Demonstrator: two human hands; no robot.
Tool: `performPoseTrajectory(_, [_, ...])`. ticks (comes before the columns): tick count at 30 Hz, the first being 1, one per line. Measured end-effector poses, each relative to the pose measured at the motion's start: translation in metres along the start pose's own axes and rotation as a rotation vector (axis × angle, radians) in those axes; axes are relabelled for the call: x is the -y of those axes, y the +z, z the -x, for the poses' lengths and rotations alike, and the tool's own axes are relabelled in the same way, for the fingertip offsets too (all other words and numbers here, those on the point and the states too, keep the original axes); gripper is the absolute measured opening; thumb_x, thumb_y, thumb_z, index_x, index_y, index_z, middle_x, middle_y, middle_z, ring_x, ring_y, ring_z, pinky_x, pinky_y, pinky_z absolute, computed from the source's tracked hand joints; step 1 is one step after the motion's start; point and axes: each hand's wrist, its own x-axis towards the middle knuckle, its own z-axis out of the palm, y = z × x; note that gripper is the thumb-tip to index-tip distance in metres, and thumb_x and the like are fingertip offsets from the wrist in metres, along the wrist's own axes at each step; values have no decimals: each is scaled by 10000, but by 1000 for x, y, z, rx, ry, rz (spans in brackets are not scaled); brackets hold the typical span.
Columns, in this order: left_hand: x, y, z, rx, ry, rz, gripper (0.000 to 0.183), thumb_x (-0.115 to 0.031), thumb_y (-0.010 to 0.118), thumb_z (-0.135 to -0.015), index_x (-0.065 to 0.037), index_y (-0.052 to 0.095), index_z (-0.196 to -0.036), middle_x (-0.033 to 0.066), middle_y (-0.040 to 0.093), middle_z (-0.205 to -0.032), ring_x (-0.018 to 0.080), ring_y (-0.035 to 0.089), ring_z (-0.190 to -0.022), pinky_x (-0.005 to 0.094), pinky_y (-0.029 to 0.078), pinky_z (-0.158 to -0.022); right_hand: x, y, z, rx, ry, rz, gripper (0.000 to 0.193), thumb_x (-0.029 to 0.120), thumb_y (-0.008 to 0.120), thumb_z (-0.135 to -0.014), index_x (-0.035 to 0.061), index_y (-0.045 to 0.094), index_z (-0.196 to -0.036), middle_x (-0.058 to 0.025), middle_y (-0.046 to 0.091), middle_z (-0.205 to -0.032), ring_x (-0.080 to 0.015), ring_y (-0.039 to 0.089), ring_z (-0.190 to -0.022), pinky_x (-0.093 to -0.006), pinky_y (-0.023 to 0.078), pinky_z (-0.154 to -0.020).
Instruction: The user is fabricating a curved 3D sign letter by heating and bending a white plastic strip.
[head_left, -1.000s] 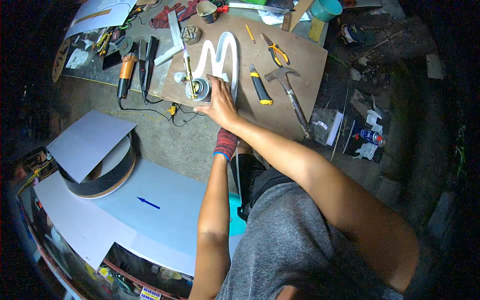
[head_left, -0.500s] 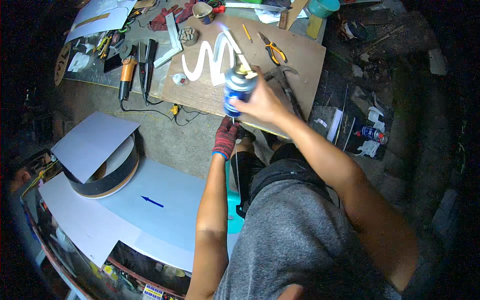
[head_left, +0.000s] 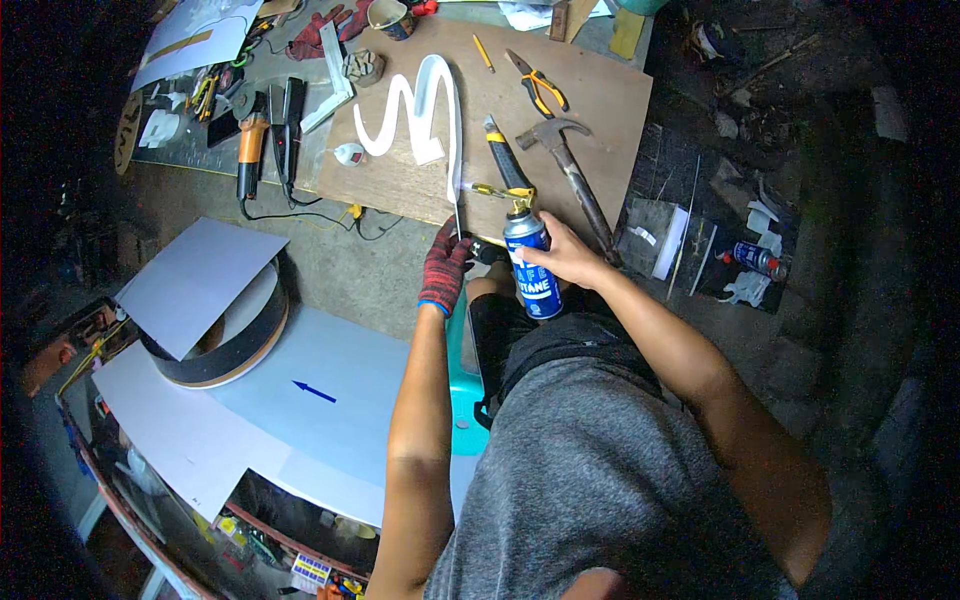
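Note:
My right hand (head_left: 572, 256) is bare and wrapped round a blue gas torch (head_left: 533, 262), a butane can with a brass burner on top. Its nozzle points left, close to a white strip (head_left: 457, 140) bent into wavy curves on the plywood board (head_left: 600, 90). My left hand (head_left: 446, 265), in a red and black glove, pinches the strip's straight tail near the board's front edge. Beside the torch lies a utility knife (head_left: 506, 158) with a black and yellow handle. Right of that rests a claw hammer (head_left: 575, 175).
Pliers (head_left: 540, 85) and a pencil (head_left: 484, 53) lie farther back. Left of the strip are a small white bottle (head_left: 348, 154), a metal square (head_left: 335, 85) and an orange angle grinder (head_left: 252, 145). Behind at left, a round drum-like form (head_left: 225, 345) stands on pale sheets (head_left: 330, 430).
The torch has come down and to the right, from over the strip to beside its tail, its nozzle now aimed left. The knife is uncovered. My left hand still grips the tail.

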Motion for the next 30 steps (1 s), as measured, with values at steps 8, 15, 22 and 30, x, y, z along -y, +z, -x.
performPoseTrajectory(8, [-8,4,6,-31,-35,-1,457,-148,582,-962,-143,446,-1398,68,632,-1077,174,612,-840,333,534,-728,3,3,-19,21,48,-202,843,367,749,-828,-75,331,-1411,-234,507,-1314,-275,557,-1163,-369,479,-962])
performPoseTrajectory(15, [-5,1,7,-27,-30,13,454,-136,575,-965,-145,449,-1401,82,618,-1111,189,616,-839,338,530,-736,4,3,-24,64,44,-385,545,247,701,-884,-26,453,-1285,-148,619,-1129,-199,647,-972,-339,542,-836])
performPoseTrajectory(22, [-5,3,5,-20,-29,11,471,-136,587,-959,-146,451,-1410,73,616,-1109,184,616,-840,339,536,-726,-1,-3,-27,91,23,-323,519,251,712,-876,-15,475,-1254,-130,644,-1074,-173,651,-925,-331,546,-807])
performPoseTrajectory(30, [-5,3,7,-15,-17,30,483,-166,576,-967,-131,438,-1428,68,618,-1122,172,610,-838,333,540,-741,-9,-2,-26,95,51,-395,518,244,697,-882,-14,473,-1272,-130,641,-1093,-172,651,-914,-322,544,-795])
